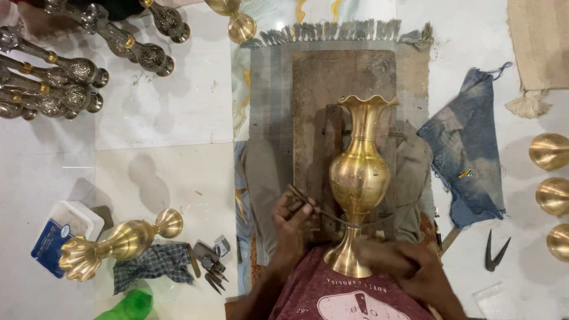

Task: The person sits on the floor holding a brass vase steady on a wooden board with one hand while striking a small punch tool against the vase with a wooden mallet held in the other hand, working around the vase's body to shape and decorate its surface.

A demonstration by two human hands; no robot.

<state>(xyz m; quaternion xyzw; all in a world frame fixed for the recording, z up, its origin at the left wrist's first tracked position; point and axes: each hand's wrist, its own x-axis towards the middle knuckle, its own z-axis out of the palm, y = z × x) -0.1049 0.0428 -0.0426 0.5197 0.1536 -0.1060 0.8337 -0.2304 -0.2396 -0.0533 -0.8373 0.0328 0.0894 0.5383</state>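
Observation:
A tall brass vase (358, 178) with a frilled mouth lies lengthwise on a worn wooden board (314, 106), its foot toward me. My left hand (291, 219) is closed around a thin dark metal tool (308, 204) whose tip rests beside the vase's lower body. My right hand (403, 261) is blurred and sits by the vase's foot, touching or gripping it; I cannot tell which.
A second brass vase (115, 242) lies on the white floor at left, beside a checked cloth (154, 264) and small tools (210, 261). Several dark silvery vases (65, 77) lie top left. Brass pieces (551, 195) line the right edge, near a denim rag (468, 154) and black shears (495, 252).

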